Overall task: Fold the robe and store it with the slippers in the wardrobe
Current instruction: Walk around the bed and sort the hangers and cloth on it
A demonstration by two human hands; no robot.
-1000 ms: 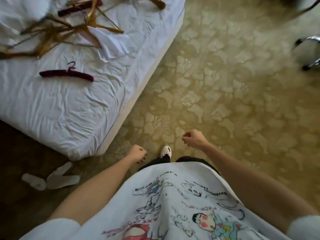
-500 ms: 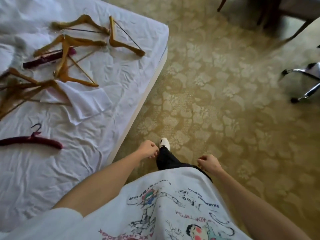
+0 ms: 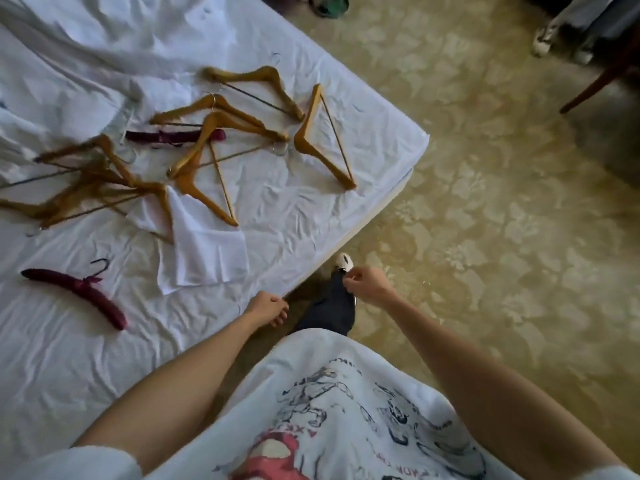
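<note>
My left hand point(image 3: 268, 308) hangs at the near edge of the bed point(image 3: 363, 140), fingers loosely curled, holding nothing. My right hand point(image 3: 367, 284) swings in front of my leg, also loosely curled and without anything in it. Crumpled white and grey fabric point(image 3: 86, 64) lies blurred at the bed's far left; I cannot tell whether it is the robe. A small flat white cloth point(image 3: 204, 251) lies on the sheet under the hangers. No slippers are in view.
Several wooden hangers point(image 3: 221, 140) and two dark red padded hangers point(image 3: 76, 292) are scattered over the bed. Patterned carpet point(image 3: 485, 202) stretches to the right. A chair leg point(image 3: 602, 81) and someone's feet show at the top right.
The view has swung left and forward along the bed, so more hangers show. The white slippers on the floor by the bed corner have left the view. Both arms swung while walking.
</note>
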